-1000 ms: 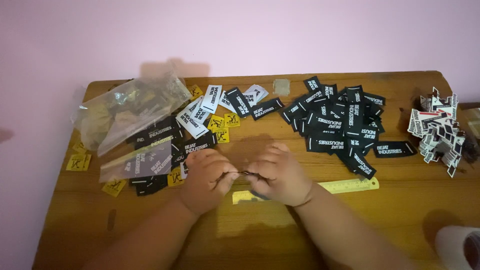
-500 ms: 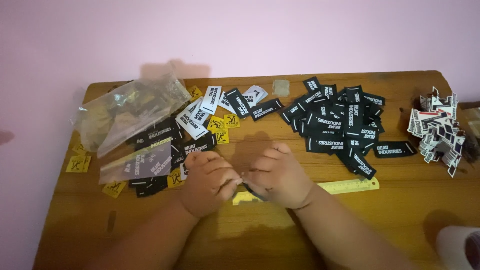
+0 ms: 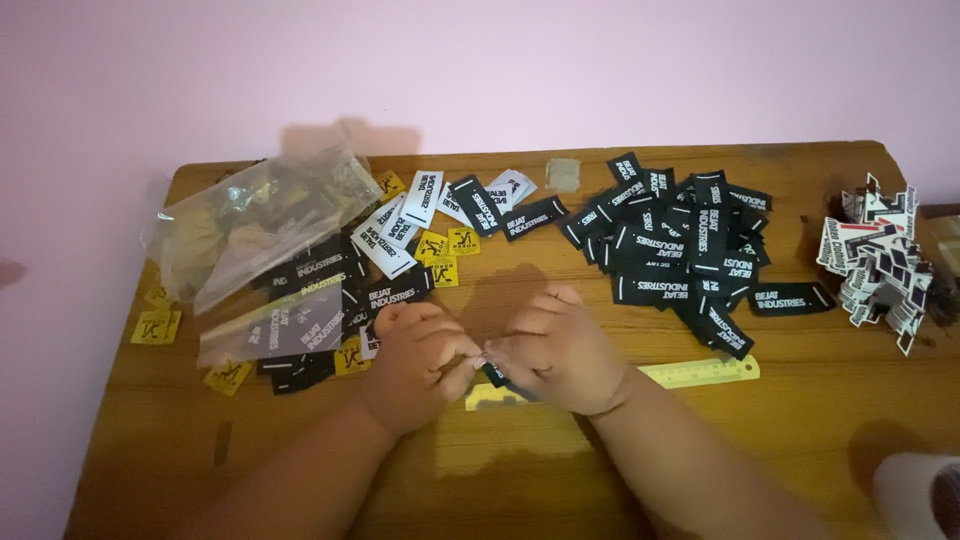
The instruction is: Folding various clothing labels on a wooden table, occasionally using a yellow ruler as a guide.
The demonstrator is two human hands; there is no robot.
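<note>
Hands: left hand [image 3: 415, 360] & right hand [image 3: 555, 352] had closed in vs. 1 s earlier, fingertips now pressed together, pinching small black label [image 3: 496, 376] over yellow ruler [image 3: 700, 372], mid worktop [image 3: 780, 430]. Label piles [image 3: 680, 245] unmoved; work ongoing.

Matt woven cloth labels [image 3: 680, 245], glossy clear plastic bags [image 3: 255, 225], smooth wooden table [image 3: 800, 420].

Wooden table [image 3: 800, 440]: left hand [image 3: 415, 365] and right hand [image 3: 560, 355] pinching one black label [image 3: 497, 376] over yellow ruler [image 3: 690, 373]; black label pile [image 3: 680, 245]; clear bags [image 3: 260, 215].
</note>
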